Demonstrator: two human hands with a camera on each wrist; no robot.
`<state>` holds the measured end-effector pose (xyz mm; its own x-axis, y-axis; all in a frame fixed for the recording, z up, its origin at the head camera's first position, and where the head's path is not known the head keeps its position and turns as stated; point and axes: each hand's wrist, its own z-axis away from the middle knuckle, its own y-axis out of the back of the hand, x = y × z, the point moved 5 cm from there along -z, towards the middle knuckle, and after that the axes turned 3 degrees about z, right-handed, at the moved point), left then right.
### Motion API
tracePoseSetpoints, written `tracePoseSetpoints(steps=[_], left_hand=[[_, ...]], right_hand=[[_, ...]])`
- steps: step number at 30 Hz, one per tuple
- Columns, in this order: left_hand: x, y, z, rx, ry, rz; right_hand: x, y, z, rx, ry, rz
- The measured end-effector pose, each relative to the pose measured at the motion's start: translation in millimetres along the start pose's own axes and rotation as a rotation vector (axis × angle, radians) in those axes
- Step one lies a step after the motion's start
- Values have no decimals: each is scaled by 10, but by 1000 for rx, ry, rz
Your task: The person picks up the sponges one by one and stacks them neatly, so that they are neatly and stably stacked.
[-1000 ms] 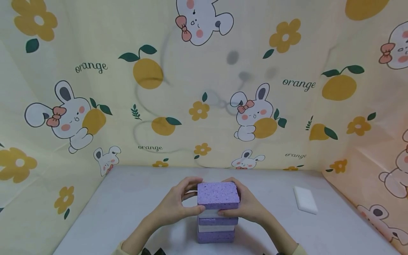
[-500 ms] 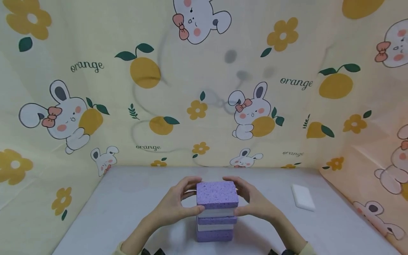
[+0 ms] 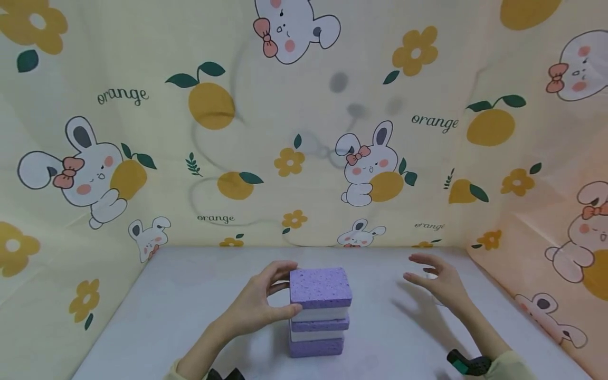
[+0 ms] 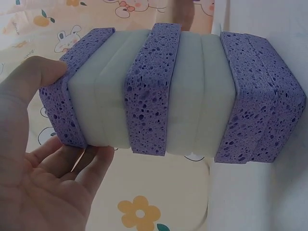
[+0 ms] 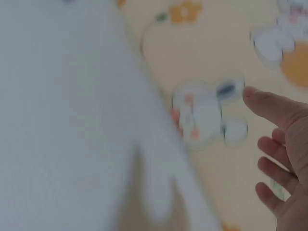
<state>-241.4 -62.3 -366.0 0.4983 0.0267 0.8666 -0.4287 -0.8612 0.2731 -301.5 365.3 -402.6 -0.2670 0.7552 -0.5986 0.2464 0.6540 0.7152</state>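
A stack of alternating purple sponges and white sponge blocks stands upright on the table, with a purple sponge (image 3: 320,285) on top and another purple sponge (image 3: 316,347) at the bottom. My left hand (image 3: 266,301) holds the stack's upper left side, thumb at the front and fingers behind. In the left wrist view, the thumb touches the top purple sponge and the fingers reach the white sponge blocks (image 4: 110,91) beneath it. Off to the right, my right hand (image 3: 442,282) hovers with spread fingers, holding nothing. It mostly covers a separate white sponge block (image 3: 430,273).
The pale table (image 3: 214,274) meets a printed cloth backdrop (image 3: 266,132) of rabbits and oranges at the back and both sides. The right cloth wall (image 3: 537,264) stands close beyond my right hand. A dark wrist strap (image 3: 467,364) sits on the right forearm.
My right hand has let go of the stack and moved right, over the separate white sponge block. The left hand still holds the stack. The head view has shifted slightly.
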Motion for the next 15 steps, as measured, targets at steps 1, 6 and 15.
tracePoseSetpoints(steps=[1,6,15], left_hand=[[-3,0,-3,0,3,-1],[-1,8,-6,4,20,-1],[5,11,-1,2,26,8]], right_hand=[[96,42,13,6,-8,20],[439,203,86,3,-32,87],[729,290,193,-52,-139,80]])
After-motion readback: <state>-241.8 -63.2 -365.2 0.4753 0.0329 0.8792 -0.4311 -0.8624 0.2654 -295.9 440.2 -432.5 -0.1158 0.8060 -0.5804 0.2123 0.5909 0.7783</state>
